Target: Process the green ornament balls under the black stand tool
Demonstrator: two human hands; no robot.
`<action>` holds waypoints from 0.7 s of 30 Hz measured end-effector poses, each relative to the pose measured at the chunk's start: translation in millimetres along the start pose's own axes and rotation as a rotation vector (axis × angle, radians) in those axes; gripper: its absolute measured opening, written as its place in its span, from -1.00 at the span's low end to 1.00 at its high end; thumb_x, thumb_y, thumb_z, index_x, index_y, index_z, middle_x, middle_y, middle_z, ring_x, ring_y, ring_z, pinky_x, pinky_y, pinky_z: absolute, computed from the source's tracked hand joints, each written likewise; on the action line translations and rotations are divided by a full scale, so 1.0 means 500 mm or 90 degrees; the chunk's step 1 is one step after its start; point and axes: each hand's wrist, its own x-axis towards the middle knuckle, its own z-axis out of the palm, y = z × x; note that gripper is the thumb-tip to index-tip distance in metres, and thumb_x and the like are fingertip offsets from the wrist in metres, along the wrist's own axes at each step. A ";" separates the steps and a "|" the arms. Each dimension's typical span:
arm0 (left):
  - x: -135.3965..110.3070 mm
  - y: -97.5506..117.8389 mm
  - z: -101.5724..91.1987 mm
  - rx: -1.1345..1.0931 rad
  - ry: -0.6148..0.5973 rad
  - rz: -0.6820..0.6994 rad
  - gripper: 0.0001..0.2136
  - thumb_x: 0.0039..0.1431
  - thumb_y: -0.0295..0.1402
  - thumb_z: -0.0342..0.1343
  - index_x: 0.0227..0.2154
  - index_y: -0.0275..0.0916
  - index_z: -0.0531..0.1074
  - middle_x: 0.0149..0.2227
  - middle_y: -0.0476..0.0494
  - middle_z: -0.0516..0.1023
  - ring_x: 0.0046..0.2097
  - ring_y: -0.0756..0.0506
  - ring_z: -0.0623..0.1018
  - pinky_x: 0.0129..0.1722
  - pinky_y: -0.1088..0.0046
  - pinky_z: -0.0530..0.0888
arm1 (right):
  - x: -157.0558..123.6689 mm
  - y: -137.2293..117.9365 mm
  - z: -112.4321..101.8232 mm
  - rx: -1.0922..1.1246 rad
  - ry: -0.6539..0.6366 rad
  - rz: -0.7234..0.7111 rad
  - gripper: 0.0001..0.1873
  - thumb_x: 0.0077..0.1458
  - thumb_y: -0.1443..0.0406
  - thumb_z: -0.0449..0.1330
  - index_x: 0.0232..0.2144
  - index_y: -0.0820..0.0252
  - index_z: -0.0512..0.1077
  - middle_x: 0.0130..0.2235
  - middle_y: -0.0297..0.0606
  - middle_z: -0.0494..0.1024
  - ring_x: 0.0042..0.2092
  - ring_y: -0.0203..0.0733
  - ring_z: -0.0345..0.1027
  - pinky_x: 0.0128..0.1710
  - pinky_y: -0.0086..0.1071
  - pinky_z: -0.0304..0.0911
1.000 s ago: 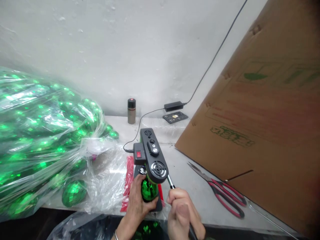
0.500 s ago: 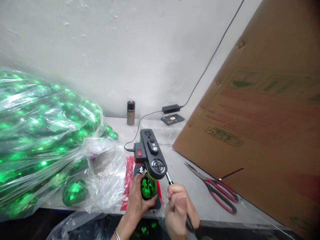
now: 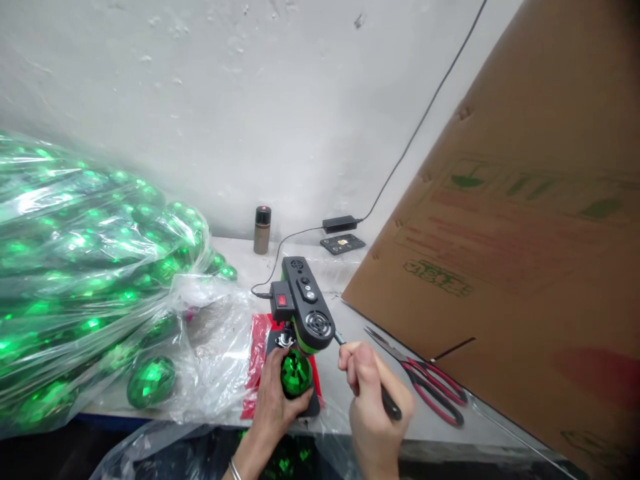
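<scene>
My left hand (image 3: 274, 393) is closed around a shiny green faceted ball (image 3: 296, 373), which looks like a Christmas bauble. It holds the ball under the front end of a black electric device (image 3: 309, 303) with round grilles and a red switch. In the fist of my right hand (image 3: 379, 393) is a metal rod with a black handle (image 3: 391, 404). The rod's far end meets the right side of the device; whether it is fixed there, I cannot tell. A black base (image 3: 311, 408) on a red sheet (image 3: 257, 353) shows partly beneath my left hand.
A clear plastic bag (image 3: 100, 267) full of green balls fills the left, with one ball (image 3: 151, 382) near its front. Scissors (image 3: 434, 390) lie right, beside a leaning cardboard box (image 3: 500, 233). A small bottle (image 3: 263, 230), power adapter (image 3: 343, 223) and phone (image 3: 343, 244) stand behind.
My right hand has shifted right and slightly up with the black handle, whose rod now shows less. My left hand keeps the ball in about the same place beneath the device.
</scene>
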 end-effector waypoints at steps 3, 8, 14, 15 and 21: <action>-0.064 -0.010 -0.031 0.033 -0.014 0.064 -0.20 0.13 -0.35 0.48 0.41 -0.13 0.28 0.32 -0.47 0.58 0.31 -0.45 0.66 0.20 -0.11 0.70 | -0.008 -0.001 -0.001 -0.003 0.007 -0.004 -0.40 0.59 0.18 0.11 -0.58 0.13 0.25 -0.55 -0.39 0.32 -0.49 -0.33 0.26 -0.51 -0.41 0.08; -0.197 -0.031 -0.098 0.143 -0.034 0.192 -0.25 0.32 -0.39 0.41 0.47 0.18 0.26 0.26 -0.28 0.68 0.29 -0.33 0.69 0.26 0.06 0.66 | -0.057 0.043 -0.015 -0.002 -0.019 -0.002 -0.53 0.58 0.22 0.12 -0.47 0.13 0.38 -0.49 -0.39 0.37 -0.51 -0.35 0.19 -0.53 -0.40 0.03; 0.034 -0.053 -0.212 0.352 -0.078 0.047 -0.53 0.53 -0.28 0.04 0.40 -0.25 0.43 0.34 -0.49 0.59 0.33 -0.40 0.62 0.29 -0.06 0.62 | -0.079 0.069 -0.026 -0.010 -0.030 0.006 -0.54 0.57 0.24 0.11 -0.47 0.12 0.33 -0.48 -0.36 0.37 -0.49 -0.32 0.08 -0.51 -0.36 -0.02; 0.103 -0.065 -0.229 0.427 -0.053 -0.037 -0.57 0.51 -0.34 -0.01 0.31 -0.34 0.51 0.29 -0.54 0.62 0.31 -0.44 0.63 0.26 -0.12 0.62 | -0.080 0.068 -0.025 -0.009 -0.035 0.004 -0.55 0.56 0.23 0.12 -0.47 0.11 0.33 -0.48 -0.37 0.36 -0.50 -0.31 0.07 -0.50 -0.35 -0.03; 0.372 -0.161 -0.280 0.512 -0.029 -0.141 -0.74 0.50 -0.28 0.21 0.09 -0.32 0.60 0.05 -0.33 0.70 0.03 -0.29 0.71 0.01 0.07 0.71 | -0.091 0.048 -0.002 0.016 0.043 0.083 -0.56 0.55 0.19 0.16 -0.46 0.11 0.33 -0.45 -0.35 0.36 -0.46 -0.28 0.11 -0.42 -0.29 0.00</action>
